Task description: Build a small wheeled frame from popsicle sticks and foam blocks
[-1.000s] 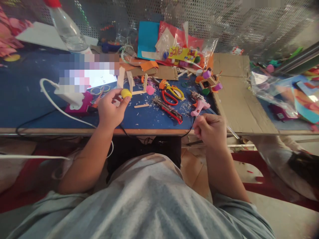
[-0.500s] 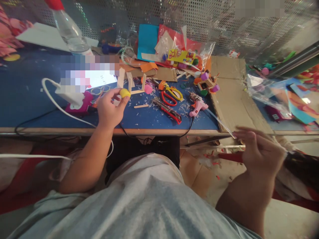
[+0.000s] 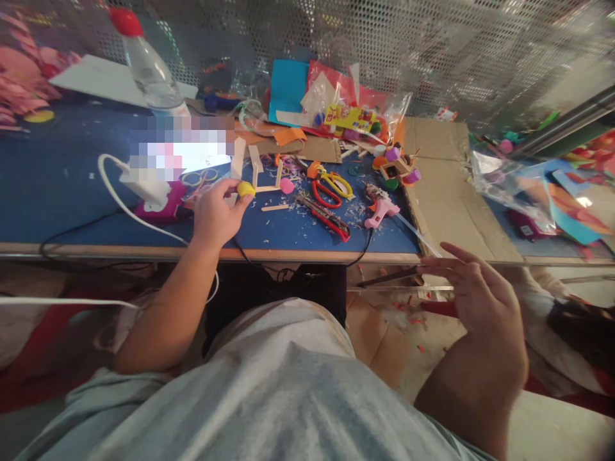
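My left hand [image 3: 218,214] pinches a yellow round cap-like piece [image 3: 246,189] between thumb and fingers. Against that piece is a small frame of wooden craft sticks [image 3: 268,188], with a pink round piece [image 3: 287,186] at its right end. My right hand [image 3: 480,291] is off the front edge of the table, fingers spread, nothing visible in it. Close to its fingertips is the end of a clear glue stick [image 3: 417,234], which sticks out of the back of a pink hot glue gun [image 3: 383,210] lying on the table. One loose craft stick [image 3: 275,207] lies in front of the frame.
A red utility knife [image 3: 327,219] and red-and-yellow-handled pliers or scissors [image 3: 331,186] lie among shavings on the blue table [image 3: 307,240]. A water bottle [image 3: 156,77], lit phone [image 3: 207,155] and purple power socket [image 3: 161,202] stand left; cardboard [image 3: 444,186] lies right.
My right hand has moved left and its fingers have spread, away from the glue stick's end. The left hand keeps its pinch on the yellow piece. The whole view has shifted slightly.
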Tool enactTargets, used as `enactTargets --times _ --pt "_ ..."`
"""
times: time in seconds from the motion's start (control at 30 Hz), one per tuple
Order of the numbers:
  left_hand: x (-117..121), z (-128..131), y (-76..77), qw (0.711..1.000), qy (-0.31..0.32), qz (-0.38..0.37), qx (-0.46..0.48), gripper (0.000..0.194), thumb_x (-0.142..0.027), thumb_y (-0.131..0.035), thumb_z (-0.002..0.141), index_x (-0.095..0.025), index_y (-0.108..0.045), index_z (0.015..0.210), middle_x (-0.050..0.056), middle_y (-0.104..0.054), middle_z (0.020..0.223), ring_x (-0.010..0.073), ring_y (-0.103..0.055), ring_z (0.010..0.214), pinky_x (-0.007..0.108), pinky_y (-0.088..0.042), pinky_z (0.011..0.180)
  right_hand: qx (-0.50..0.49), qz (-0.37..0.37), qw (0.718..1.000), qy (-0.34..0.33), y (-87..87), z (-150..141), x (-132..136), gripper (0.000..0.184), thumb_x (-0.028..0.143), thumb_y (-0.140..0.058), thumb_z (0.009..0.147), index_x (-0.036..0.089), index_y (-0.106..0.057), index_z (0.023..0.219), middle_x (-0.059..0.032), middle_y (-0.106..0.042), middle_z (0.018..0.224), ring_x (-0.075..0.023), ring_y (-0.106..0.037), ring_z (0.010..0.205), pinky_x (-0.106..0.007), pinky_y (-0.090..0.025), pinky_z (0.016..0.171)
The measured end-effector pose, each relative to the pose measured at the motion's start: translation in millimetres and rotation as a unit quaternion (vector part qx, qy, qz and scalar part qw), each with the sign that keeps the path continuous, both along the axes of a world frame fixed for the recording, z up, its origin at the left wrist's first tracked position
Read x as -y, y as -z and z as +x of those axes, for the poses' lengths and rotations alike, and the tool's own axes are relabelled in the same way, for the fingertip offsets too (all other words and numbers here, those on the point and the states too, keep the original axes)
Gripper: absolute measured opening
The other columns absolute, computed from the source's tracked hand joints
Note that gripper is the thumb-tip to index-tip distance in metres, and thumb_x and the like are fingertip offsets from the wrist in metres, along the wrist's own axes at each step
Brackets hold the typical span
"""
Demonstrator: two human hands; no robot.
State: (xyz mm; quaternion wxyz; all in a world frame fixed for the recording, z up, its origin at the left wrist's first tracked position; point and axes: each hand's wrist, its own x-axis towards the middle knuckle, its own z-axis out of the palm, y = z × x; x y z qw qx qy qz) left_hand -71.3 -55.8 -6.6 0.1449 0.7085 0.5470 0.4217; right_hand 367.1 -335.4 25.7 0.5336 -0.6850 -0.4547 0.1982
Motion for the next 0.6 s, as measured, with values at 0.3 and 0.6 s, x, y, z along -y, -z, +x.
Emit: enactTargets --times 0.3,0.6 --pt "13 13 -14.3 0.986 -0.036 -0.076 -0.146 0.029 -0.031 -0.074 0.107 -0.022 -0.081 0.134 0.016 -0.088 0.135 0.0431 -0.074 0.140 0.066 -0.043 0.130 -0.246 0.077 0.954 -0.155 12.0 -44 -36 0.069 0.086 -0.064 0.103 0.043 -0.083 0.154 -0.0021 -0.066 0.180 -0.0356 -0.073 0.156 -0.053 -0.072 0.116" --pt "30 10 -13.5 0.987 0.006 0.161 0.001 0.046 -0.044 -0.077 0.105 -0.025 -0.072 0.147 0.016 -0.081 0.142 0.0407 -0.072 0.132 0.061 -0.054 0.120 -0.310 0.083 0.916 -0.242 -1.9 -83 -69 0.077 0.095 -0.053 0.104 0.042 -0.083 0.151 -0.0026 -0.067 0.179 -0.0396 -0.058 0.172 -0.070 -0.051 0.140"
